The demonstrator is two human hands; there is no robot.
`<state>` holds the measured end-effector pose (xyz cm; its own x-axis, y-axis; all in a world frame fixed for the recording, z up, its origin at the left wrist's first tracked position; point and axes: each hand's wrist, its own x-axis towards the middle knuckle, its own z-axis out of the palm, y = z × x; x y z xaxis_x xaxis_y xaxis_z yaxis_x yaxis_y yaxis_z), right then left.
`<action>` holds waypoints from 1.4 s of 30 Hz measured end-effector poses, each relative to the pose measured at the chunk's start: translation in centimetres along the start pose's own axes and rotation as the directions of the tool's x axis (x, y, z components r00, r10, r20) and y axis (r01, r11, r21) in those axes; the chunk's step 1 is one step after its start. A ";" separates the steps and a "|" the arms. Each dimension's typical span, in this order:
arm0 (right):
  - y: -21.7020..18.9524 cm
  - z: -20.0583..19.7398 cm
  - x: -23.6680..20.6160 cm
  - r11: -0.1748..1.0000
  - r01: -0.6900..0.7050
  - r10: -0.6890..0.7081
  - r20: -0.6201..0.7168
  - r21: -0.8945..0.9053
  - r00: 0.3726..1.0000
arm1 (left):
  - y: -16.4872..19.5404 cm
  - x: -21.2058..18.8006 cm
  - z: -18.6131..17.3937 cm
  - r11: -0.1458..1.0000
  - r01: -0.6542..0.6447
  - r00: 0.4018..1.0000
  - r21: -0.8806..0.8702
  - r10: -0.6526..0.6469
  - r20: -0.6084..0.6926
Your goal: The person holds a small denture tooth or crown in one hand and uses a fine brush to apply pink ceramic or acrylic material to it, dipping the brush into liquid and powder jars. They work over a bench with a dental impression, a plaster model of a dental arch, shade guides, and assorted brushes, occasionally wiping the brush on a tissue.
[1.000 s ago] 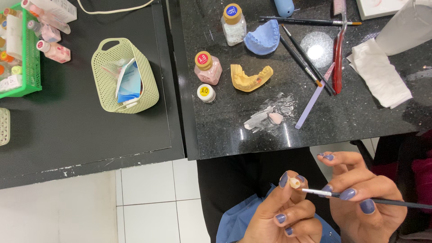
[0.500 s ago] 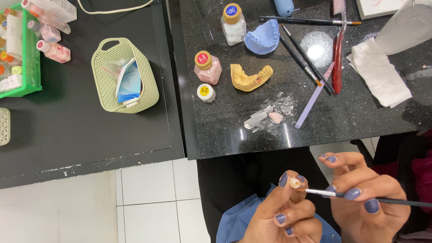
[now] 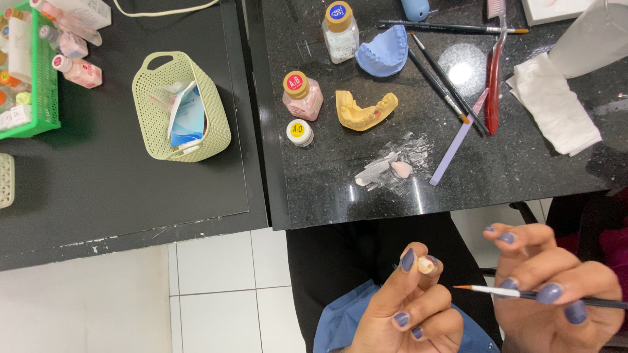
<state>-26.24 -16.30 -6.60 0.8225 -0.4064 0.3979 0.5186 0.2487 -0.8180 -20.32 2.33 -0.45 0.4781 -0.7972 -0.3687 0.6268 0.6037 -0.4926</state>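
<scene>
My left hand [image 3: 409, 307] pinches a small cream tooth-shaped piece [image 3: 425, 265] between thumb and forefinger, low over my lap. A fine paintbrush [image 3: 497, 291] with a white ferrule and dark handle sits in my right hand [image 3: 556, 287], its orange tip pointing left, a short gap from the tooth piece. Both hands are below the front edge of the black stone worktop [image 3: 327, 189]. On the worktop lie a smear of pink and white paste [image 3: 396, 168], a yellow dental cast [image 3: 364, 110] and a blue dental cast [image 3: 384, 52].
Small powder jars [image 3: 302, 95] stand left of the yellow cast. Brushes [image 3: 445, 82], a red-handled tool [image 3: 494, 78], a lilac strip [image 3: 454, 140] and a folded tissue [image 3: 553, 104] lie to the right. On the darker left table stand a pale green basket [image 3: 154, 117] and a green tray [image 3: 46, 85].
The brush tip has pulled back to the right, away from the tooth piece it was touching. My left hand has stayed in place.
</scene>
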 end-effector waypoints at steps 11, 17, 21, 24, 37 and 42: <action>0.0 -3.9 1.7 0.838 0.336 -0.268 0.211 -0.430 0.940 | -0.5 0.1 0.4 0.998 -0.031 0.998 0.055 0.034 -0.052; -1.5 -0.9 2.0 0.864 0.170 -0.128 0.120 -0.473 0.984 | -0.6 0.0 -0.1 0.995 -0.012 1.000 0.099 0.013 -0.010; -2.2 0.5 3.0 0.858 0.179 -0.119 0.152 -0.481 0.981 | -0.6 0.1 -0.2 0.994 -0.011 1.000 0.105 0.010 0.008; -2.6 0.9 3.3 0.865 0.144 -0.087 0.140 -0.480 0.986 | -0.6 0.1 -0.2 0.993 -0.002 1.000 0.117 0.000 0.015; -1.4 -0.4 2.8 0.940 0.124 -0.086 0.131 -0.319 0.988 | -0.5 -0.3 -0.2 0.984 0.015 1.000 0.178 -0.017 0.011; -1.4 -1.0 2.8 0.943 0.107 -0.057 0.164 -0.315 0.985 | -0.4 -0.5 -0.1 0.982 0.021 1.000 0.189 -0.018 -0.020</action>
<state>-24.88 -18.69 -4.76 0.8188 -0.2705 0.5064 0.5035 -0.0854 -0.8598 -20.84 2.46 -0.16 0.4544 -0.8078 -0.3754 0.7418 0.5765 -0.3425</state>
